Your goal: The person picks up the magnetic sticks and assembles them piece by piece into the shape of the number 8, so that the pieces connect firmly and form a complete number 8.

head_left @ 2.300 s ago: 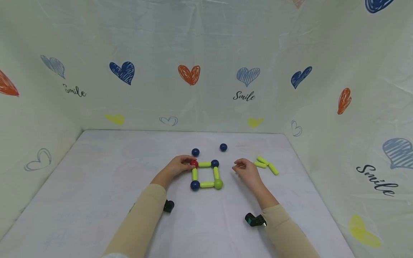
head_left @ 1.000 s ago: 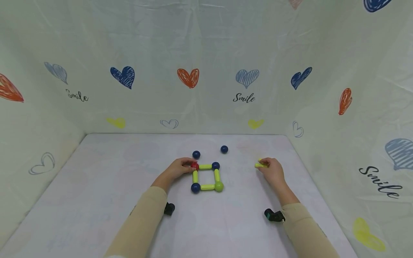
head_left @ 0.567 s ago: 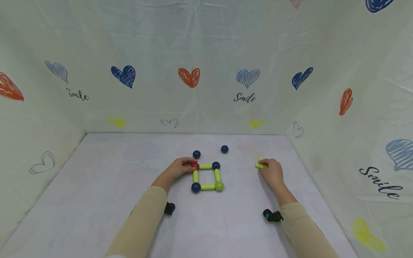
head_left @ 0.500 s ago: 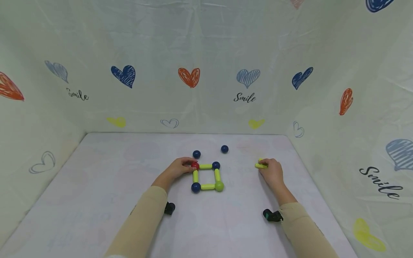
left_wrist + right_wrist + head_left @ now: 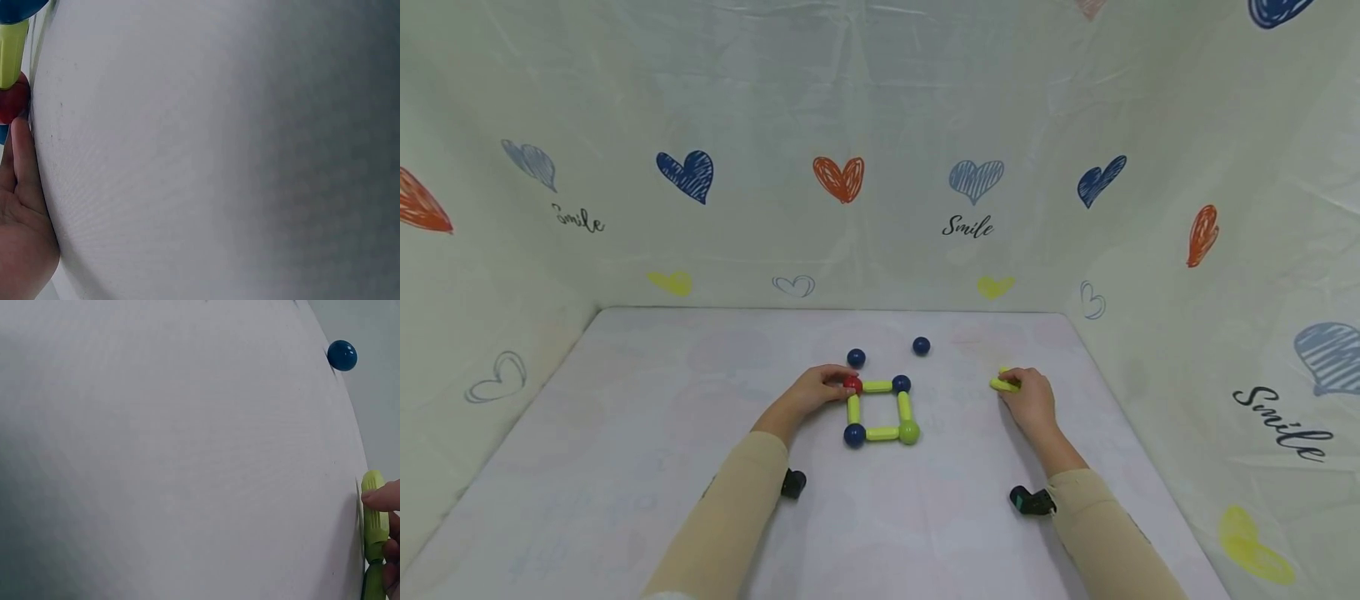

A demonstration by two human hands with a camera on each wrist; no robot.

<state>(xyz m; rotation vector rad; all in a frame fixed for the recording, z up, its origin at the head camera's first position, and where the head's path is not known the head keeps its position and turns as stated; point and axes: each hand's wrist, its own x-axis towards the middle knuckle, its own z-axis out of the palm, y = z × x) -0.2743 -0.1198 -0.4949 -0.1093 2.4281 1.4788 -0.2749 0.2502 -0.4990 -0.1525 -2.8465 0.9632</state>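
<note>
Patterned curtain (image 5: pixel 910 100): beyond the fingers of both hands, printed with hearts and "Smile".
White tabletop (image 5: pixel 700 358): beneath both hands' fingers.
Ball-and-rod square (image 5: pixel 883 433): spreads rightward and nearer from the left fingertips, four yellow-green rods joining four corner balls.
Left hand (image 5: pixel 816 390): thumb and fingers pinch the square's red corner ball (image 5: pixel 852 385).
Right hand (image 5: pixel 1032 400): thumb and fingers grip a yellow-green loose rod (image 5: pixel 1004 386), well apart from the square.
Loose dark-blue balls: one (image 5: pixel 856 358) just beyond the left fingertips, another (image 5: pixel 921 345) between the two hands, farther out than either's fingers.
Second loose rod (image 5: pixel 1003 369): just beyond the right fingertips, mostly hidden.
</note>
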